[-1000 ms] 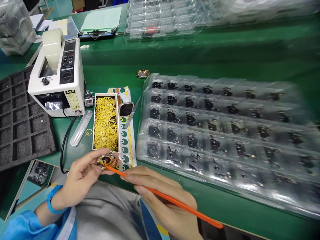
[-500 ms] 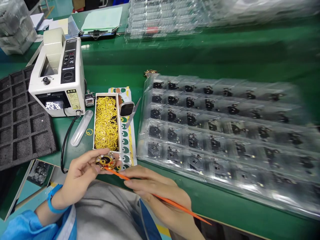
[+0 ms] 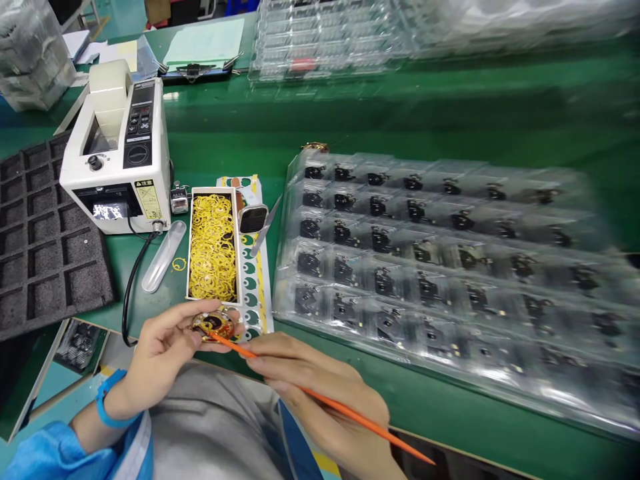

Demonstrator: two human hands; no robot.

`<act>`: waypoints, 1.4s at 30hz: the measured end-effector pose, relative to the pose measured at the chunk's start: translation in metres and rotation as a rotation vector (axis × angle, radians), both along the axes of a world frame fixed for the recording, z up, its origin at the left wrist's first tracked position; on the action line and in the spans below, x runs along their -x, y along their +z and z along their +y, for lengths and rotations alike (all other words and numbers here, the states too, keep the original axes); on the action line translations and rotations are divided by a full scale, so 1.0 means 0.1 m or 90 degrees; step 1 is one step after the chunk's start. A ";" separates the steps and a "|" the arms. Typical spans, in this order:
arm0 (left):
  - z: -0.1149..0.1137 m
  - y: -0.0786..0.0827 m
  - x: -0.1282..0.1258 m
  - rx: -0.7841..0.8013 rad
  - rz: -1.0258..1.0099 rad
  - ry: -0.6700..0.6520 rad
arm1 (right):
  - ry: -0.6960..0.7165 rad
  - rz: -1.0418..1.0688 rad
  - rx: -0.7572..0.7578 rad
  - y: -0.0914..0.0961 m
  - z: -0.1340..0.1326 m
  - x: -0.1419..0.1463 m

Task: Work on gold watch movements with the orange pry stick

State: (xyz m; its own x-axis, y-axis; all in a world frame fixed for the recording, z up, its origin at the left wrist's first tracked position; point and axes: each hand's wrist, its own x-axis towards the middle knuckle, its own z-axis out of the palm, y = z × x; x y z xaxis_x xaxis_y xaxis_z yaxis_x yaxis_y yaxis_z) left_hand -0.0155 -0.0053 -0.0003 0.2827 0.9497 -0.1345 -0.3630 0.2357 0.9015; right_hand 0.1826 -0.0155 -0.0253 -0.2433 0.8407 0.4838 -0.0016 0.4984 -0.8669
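Observation:
My left hand (image 3: 163,350) grips a small round gold-coloured part (image 3: 216,325) by its edge, with thumb below and fingers behind. The part has a dark centre and a yellow ring-like layer on its face. Between the thumb and fingers of my right hand (image 3: 315,380) is a thin orange pointed stick (image 3: 360,420). Its front tip touches the face of the part. Just beyond my left hand stands a white box (image 3: 239,253) full of thin yellow rings (image 3: 213,247). One loose yellow ring (image 3: 179,265) lies left of the box.
A white tape dispenser (image 3: 113,173) stands at left beside a black foam tray (image 3: 40,247). Clear trays (image 3: 450,267) with black parts fill the right. Right of the box lie a sticker sheet (image 3: 253,300) and tweezers (image 3: 265,230). A clipboard (image 3: 203,50) lies behind.
The orange stick's rear end has swung slightly right and down, along with my right hand. My left hand still has the round part, tilted a little differently. The camera view has shifted slightly.

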 end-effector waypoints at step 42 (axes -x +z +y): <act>0.04 0.00 -0.04 0.144 0.010 0.019 | 0.086 0.054 -0.018 -0.13 0.11 -0.03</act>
State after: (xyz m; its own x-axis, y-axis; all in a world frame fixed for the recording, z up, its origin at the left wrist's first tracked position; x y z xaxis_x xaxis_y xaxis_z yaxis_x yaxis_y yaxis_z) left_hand -0.0118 -0.0014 -0.0003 0.2512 0.9029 -0.3489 -0.3587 0.4216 0.8328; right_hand 0.1858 -0.0045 -0.0382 -0.3112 0.7887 0.5302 -0.1425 0.5129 -0.8466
